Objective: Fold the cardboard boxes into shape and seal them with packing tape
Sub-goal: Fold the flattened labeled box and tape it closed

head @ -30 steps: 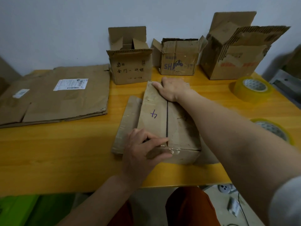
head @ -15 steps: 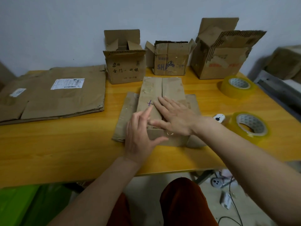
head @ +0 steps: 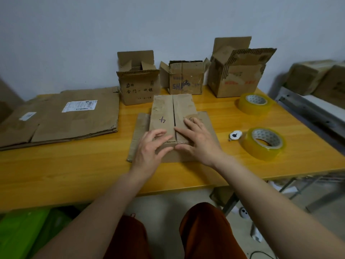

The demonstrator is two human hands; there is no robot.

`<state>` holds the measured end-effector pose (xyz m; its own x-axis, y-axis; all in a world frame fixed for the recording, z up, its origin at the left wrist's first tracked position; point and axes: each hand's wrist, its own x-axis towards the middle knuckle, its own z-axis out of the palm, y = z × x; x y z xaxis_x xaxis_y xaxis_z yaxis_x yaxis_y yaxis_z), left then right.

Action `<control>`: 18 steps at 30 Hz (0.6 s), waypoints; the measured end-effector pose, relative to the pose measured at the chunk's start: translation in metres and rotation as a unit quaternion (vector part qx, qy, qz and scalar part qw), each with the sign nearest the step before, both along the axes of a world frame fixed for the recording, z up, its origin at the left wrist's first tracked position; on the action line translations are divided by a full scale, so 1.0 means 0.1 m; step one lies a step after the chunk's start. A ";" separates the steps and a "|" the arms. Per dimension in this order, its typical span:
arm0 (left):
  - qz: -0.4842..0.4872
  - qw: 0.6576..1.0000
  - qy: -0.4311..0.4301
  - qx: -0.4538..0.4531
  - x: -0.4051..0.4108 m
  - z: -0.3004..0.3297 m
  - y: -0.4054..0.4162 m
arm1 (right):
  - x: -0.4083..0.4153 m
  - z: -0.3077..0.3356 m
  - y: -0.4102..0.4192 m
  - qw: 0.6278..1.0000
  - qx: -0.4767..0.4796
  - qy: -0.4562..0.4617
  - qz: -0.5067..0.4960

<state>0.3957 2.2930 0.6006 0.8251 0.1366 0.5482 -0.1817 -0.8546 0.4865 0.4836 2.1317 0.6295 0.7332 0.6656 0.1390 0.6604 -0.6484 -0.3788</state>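
Observation:
A small brown cardboard box [head: 168, 113] lies in the middle of the wooden table [head: 74, 165], its two top flaps meeting along a centre seam, with side flaps spread flat beneath. My left hand [head: 151, 146] rests on the near left flap, fingers lightly bent, thumb over the near edge. My right hand [head: 197, 141] presses flat on the right flap beside the seam, where a strip of clear tape shows. Two rolls of yellowish packing tape lie at the right, one nearer [head: 264, 143] and one farther [head: 255, 103].
Flattened cardboard sheets [head: 65, 116] cover the table's left side. Three open boxes stand along the wall: a left one [head: 139, 85], a middle one [head: 184, 79] and a big right one [head: 237, 71]. A small white cutter [head: 235, 135] lies beside the near tape roll.
My right hand has drawn back from the box's far end to its near end beside the left hand. The view has shifted and widened; the box has stayed put.

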 end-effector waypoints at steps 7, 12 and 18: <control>-0.001 0.979 -0.015 0.203 0.04 -0.02 -0.49 | -0.07 -0.02 -0.34 0.983 0.176 0.054 -0.014; 0.084 0.940 0.091 0.317 0.21 -0.21 -0.73 | 0.06 -0.14 -0.83 0.971 0.165 -0.051 -0.168; 0.117 0.916 0.126 0.362 0.38 -0.22 -0.69 | 0.32 -0.29 -1.44 0.924 -0.178 -0.052 -0.334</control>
